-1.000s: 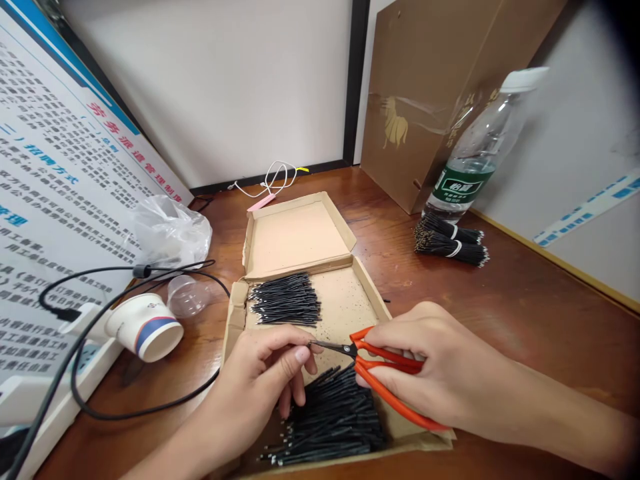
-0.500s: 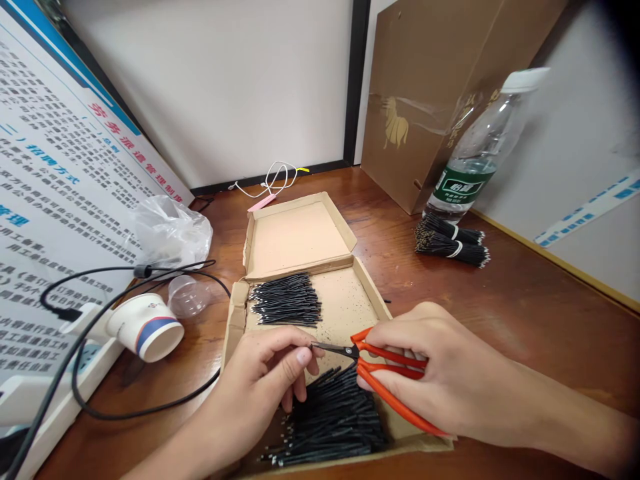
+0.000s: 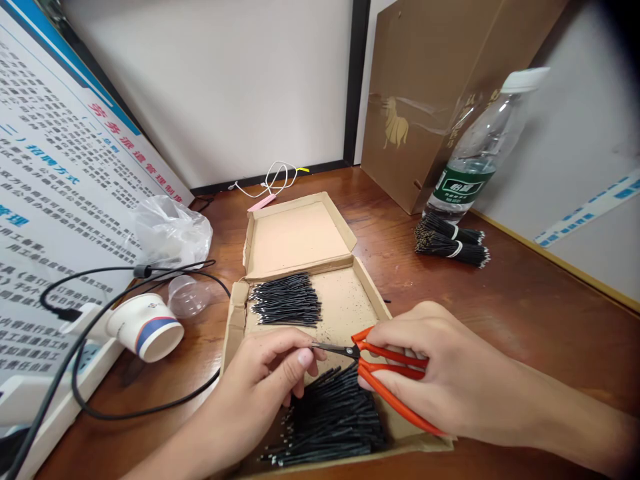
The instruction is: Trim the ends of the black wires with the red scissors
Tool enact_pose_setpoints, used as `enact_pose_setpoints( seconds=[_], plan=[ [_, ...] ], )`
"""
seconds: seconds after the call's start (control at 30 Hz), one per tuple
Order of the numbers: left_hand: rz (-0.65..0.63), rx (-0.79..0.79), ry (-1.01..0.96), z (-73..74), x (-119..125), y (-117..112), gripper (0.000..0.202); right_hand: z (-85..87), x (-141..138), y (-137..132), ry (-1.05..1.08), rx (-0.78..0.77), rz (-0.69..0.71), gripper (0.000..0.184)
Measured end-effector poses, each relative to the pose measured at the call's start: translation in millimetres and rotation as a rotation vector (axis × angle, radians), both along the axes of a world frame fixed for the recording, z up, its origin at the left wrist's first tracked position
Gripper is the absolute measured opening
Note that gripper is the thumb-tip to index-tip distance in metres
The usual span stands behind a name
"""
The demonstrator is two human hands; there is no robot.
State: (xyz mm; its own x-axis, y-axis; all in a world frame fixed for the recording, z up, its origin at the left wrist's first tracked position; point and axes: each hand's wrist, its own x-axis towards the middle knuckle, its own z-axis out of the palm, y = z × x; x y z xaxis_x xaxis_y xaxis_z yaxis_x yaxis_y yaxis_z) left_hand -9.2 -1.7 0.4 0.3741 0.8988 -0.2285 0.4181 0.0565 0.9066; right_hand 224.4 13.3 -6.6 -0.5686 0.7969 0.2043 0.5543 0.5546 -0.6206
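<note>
An open cardboard box lies on the wooden table. Inside it, a small heap of short black wires lies at the back and a bigger heap of black wires at the front. My right hand grips orange-handled snips, their dark blades pointing left. My left hand is closed in a pinch at the blade tips, on something too thin to make out, just above the front heap.
A tipped paper cup, a clear lid, a plastic bag and black cables lie to the left by a printed board. A water bottle, two tied wire bundles and a brown bag stand at the right.
The snip handles have closed a little. Both hands stay in place over the front heap.
</note>
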Motion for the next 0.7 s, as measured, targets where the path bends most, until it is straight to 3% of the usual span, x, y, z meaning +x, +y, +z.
enact_pose_setpoints(
  seconds=[0.23,0.53,0.7],
  plan=[
    [-0.019,0.060,0.008,0.7,0.4,1.4,0.027,0.3,0.9,2.1,-0.002,0.103,0.043,0.026],
    [-0.054,0.119,0.052,1.3,1.7,3.1,0.027,0.5,0.5,0.2,-0.020,0.026,0.007,0.024],
    [-0.073,0.133,0.068,2.2,0.5,2.3,0.030,1.3,0.5,1.9,-0.032,0.090,0.039,0.024]
  ],
)
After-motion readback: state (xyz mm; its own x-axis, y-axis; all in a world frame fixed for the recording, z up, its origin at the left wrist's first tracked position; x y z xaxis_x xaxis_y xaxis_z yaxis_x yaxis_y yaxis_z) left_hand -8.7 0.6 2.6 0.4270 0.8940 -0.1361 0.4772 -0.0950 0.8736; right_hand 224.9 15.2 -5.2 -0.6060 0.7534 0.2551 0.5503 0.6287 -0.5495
